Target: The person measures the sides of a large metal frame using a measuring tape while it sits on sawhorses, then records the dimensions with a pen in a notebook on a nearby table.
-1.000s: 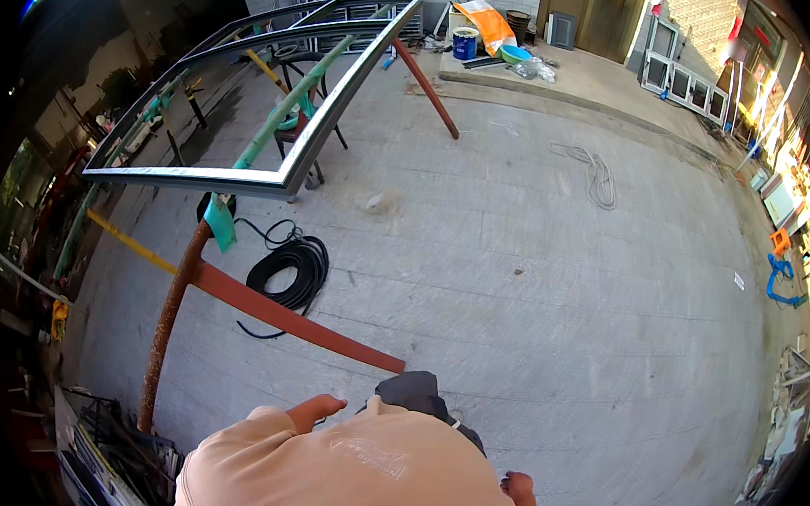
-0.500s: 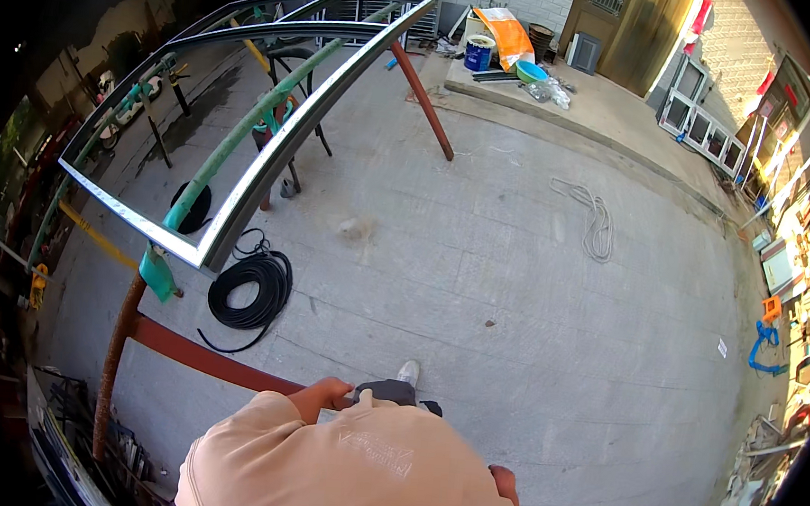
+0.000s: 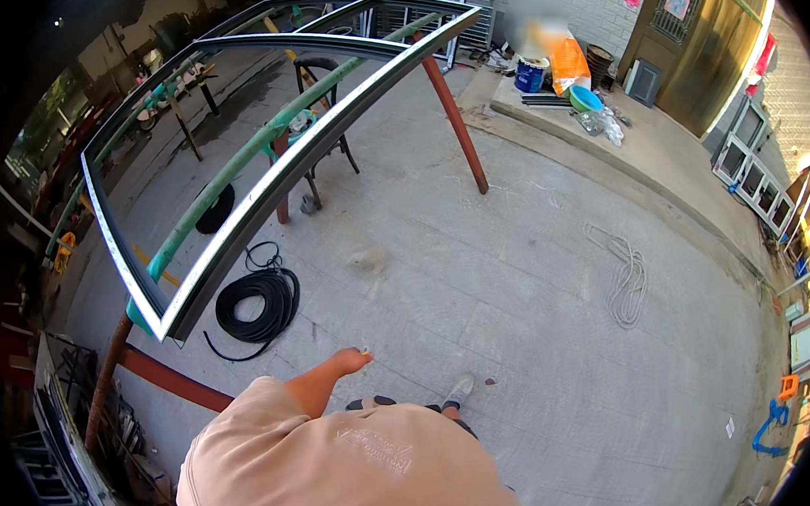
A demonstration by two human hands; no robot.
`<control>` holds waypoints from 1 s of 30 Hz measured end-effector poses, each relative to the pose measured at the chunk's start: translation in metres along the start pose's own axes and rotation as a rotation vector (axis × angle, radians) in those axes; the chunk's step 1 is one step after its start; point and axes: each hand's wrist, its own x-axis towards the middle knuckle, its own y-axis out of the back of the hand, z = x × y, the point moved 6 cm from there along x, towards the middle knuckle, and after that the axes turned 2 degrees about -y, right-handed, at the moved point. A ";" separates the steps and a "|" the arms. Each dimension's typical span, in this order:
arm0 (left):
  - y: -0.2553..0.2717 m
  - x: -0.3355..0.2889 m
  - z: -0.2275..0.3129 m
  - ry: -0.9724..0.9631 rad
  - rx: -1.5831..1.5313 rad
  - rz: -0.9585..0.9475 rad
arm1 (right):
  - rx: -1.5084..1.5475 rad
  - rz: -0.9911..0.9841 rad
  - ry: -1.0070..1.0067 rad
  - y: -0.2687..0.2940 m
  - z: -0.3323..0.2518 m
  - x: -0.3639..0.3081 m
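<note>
My left hand [image 3: 353, 360] is held out in front of my body, over the concrete floor. Its fingers are closed, and a tiny yellowish bit shows at their tips, too small to name. To the left of it a large metal window frame [image 3: 289, 156] with dark inner edges lies across green padded bars [image 3: 272, 128] on rust-red trestle legs. The frame's near corner [image 3: 163, 331] is apart from the hand. Nearest on the floor is a coil of black rubber strip or hose [image 3: 280, 305]. My right hand is hidden behind my body and shirt.
A red-brown trestle bar [image 3: 176, 380] runs low at the left. A pale rope [image 3: 626, 285] lies on the floor to the right. Beyond a concrete step stand a blue bucket [image 3: 531, 75], an orange-and-white sack [image 3: 569, 64] and a turquoise basin [image 3: 585, 99]. Small frames [image 3: 758, 181] lean at the right wall.
My left hand has come up and forward, away from my waist. The frame's near corner appears closer and lower. The far surroundings have shifted right in view, and my right hand has dropped out of sight.
</note>
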 end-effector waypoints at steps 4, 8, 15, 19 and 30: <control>-0.031 -0.019 -0.012 0.254 -0.161 -0.092 | -0.132 0.115 0.098 0.185 0.000 0.062; -0.068 -0.022 -0.010 0.411 -0.321 -0.108 | 0.965 0.035 -0.431 0.307 0.037 0.170; -0.124 0.038 0.014 0.189 -0.331 -0.288 | 0.987 0.242 -0.184 0.533 -0.039 0.294; -0.048 0.063 0.117 0.169 -0.321 -0.353 | 0.969 0.209 -0.231 0.561 -0.049 0.337; 0.202 0.303 0.290 -0.009 -0.347 0.146 | 0.944 0.097 -0.408 0.531 0.047 0.318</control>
